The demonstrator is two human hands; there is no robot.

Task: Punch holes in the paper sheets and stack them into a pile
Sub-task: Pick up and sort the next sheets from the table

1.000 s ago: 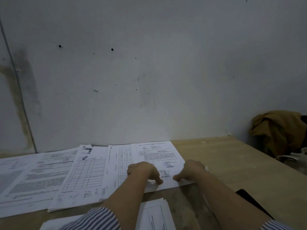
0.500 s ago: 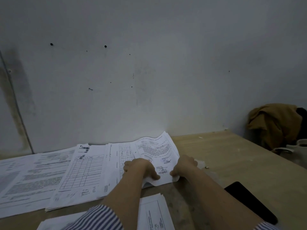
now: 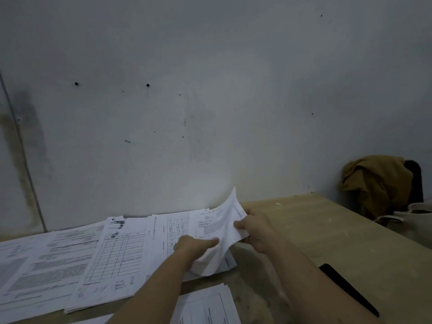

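Observation:
Several printed paper sheets (image 3: pixel 117 253) lie overlapping in a row along the wall on a wooden table (image 3: pixel 315 230). The rightmost sheet (image 3: pixel 219 225) is lifted off the row and bent, its far corner raised toward the wall. My left hand (image 3: pixel 194 246) grips its near part, which curls under the fingers. My right hand (image 3: pixel 254 230) pinches its right edge. Another pile of sheets (image 3: pixel 205 307) lies at the near edge, between my forearms. No hole punch is in view.
A flat black object (image 3: pixel 346 288) lies on the table by my right forearm. Past the table's right side a brown cloth (image 3: pixel 376 183) hangs over a dark chair back, with a pale bag (image 3: pixel 416 220) below it. A grey wall stands close behind the papers.
Both hands were pressing on the rightmost sheet flat on the table. They have since taken hold of it and lifted it, so it now bends upward off the row.

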